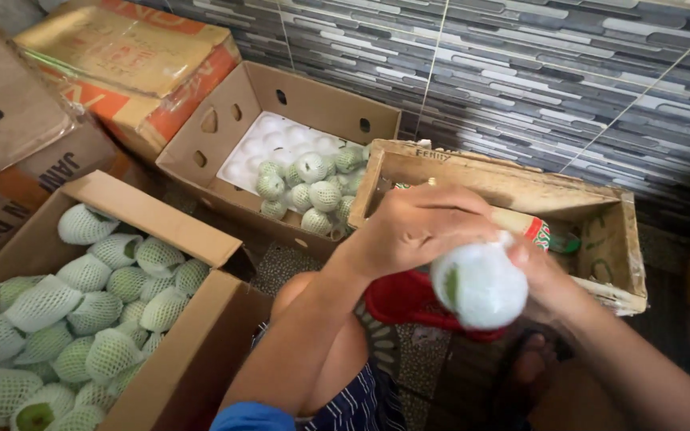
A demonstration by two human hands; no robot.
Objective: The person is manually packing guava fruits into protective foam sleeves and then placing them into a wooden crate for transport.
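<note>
Both my hands meet over a green fruit in a white foam net (479, 286), held in front of me. My left hand (417, 227) grips it from above, fingers curled over the top. My right hand (538, 275) holds it from the right side and underneath. Under the fruit sits a red plastic stool (405, 302). Directly behind my hands stands a wooden crate (513, 187); its inside is mostly hidden by my hands.
A cardboard box (193, 315) at the left holds several netted green fruits (93, 311). Another open box (281, 100) farther back has a white foam tray (269, 144) and several netted fruits. Closed cartons (121, 56) are stacked top left. A tiled wall (561, 72) runs behind.
</note>
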